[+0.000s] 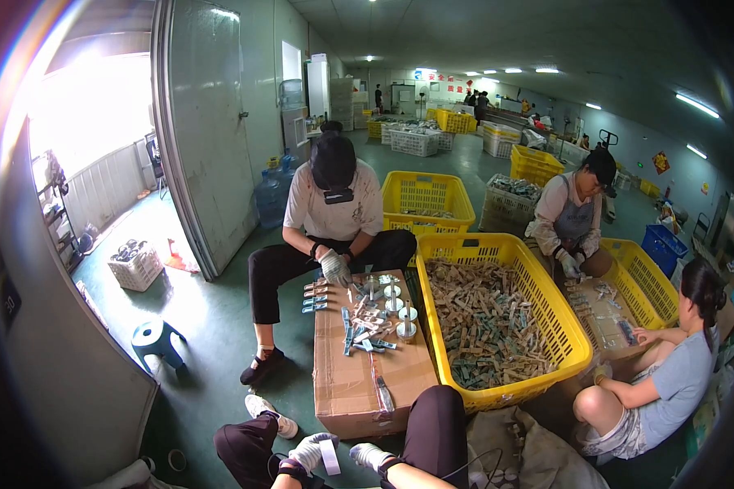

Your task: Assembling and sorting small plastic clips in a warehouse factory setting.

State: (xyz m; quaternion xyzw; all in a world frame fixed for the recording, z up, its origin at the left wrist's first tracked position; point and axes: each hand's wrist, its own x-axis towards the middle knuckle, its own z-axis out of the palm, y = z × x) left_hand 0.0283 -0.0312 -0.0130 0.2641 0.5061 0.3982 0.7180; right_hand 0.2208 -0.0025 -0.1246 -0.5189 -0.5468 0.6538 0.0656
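Note:
My left hand (308,451), in a whitish work glove, is closed on a small white rectangular strip (329,457) near my knees. To its right, my right hand (370,456), also gloved, lies low by my thigh with fingers loosely stretched and nothing visible in it. Just beyond both hands stands a cardboard box (347,383) used as a table. On it lie a loose pile of brown and blue-green peg-like clips (367,326), a short row of clips (315,297), several round pale-topped containers (393,298) and a clear-wrapped item (383,394).
A large yellow crate (579,352) full of clips stands right of the box. Across from me a gloved co-worker (334,204) handles pieces; two more people (579,212) sit at right. A blue stool (156,341) stands left, near an open doorway. Sacking (530,456) lies beside my right leg.

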